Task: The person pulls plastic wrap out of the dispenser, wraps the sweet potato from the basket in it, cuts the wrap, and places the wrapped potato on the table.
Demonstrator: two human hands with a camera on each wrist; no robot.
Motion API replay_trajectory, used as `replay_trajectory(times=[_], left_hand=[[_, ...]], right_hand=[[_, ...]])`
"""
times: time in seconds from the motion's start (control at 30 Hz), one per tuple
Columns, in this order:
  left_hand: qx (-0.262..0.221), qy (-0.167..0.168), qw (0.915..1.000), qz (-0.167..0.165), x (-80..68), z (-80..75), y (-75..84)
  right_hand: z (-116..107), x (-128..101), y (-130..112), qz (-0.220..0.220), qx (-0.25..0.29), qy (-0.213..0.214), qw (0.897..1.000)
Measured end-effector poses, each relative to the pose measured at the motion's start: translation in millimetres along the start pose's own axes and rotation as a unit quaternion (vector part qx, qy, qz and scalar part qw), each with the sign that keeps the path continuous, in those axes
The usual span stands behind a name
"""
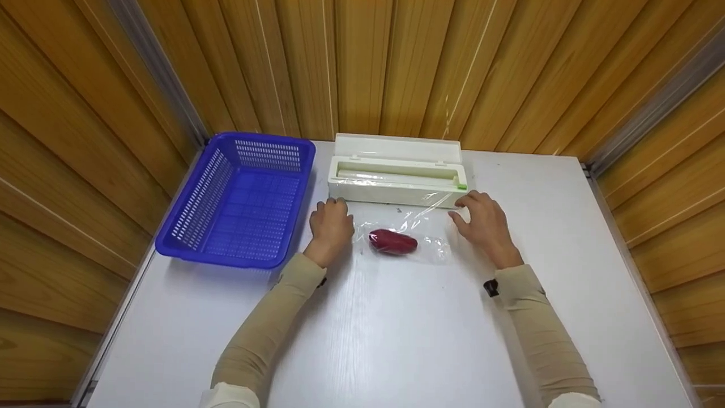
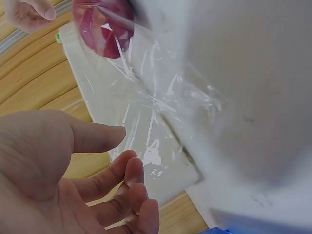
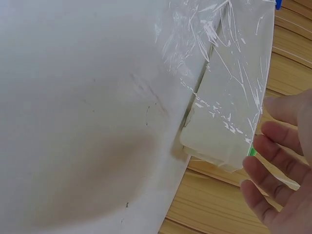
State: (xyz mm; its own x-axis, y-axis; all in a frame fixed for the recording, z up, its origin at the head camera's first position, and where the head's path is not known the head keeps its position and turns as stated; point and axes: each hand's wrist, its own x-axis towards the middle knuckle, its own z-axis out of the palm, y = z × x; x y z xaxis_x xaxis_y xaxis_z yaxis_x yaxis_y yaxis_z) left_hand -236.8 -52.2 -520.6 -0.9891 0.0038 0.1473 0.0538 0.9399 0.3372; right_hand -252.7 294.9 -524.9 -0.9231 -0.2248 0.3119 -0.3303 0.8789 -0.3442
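A sheet of cling film [image 1: 405, 226] is being stretched from the dispenser [image 1: 396, 180] over a red vegetable [image 1: 393, 242] on the counter [image 1: 396, 334]. Both the left hand [image 1: 330, 224] and right hand [image 1: 481, 220] are being held spread, gripping nothing. The film is judged flimsy and clingy (best pinched at its corners).

The head view looks down on the white table [image 1: 396, 340], while both wrist views closely share the wrap dispenser [image 1: 396, 178].
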Motion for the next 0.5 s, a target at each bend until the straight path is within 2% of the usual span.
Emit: replay_trajectory(times=[0.23,0.37,0.5], left_hand=[[-0.013,0.02,0.9992,0.031,5.9,-3.7,9.3],[-0.007,0.025,0.9985,0.048,8.8,-4.6,13.0],[-0.012,0.025,0.9978,0.06,11.2,-5.5,16.8]], right_hand=[[1,12,10,-0.017,0.02,0.06,0.998],[3,19,18,-0.012,0.028,0.068,0.997],[6,24,25,0.002,0.034,0.058,0.998]])
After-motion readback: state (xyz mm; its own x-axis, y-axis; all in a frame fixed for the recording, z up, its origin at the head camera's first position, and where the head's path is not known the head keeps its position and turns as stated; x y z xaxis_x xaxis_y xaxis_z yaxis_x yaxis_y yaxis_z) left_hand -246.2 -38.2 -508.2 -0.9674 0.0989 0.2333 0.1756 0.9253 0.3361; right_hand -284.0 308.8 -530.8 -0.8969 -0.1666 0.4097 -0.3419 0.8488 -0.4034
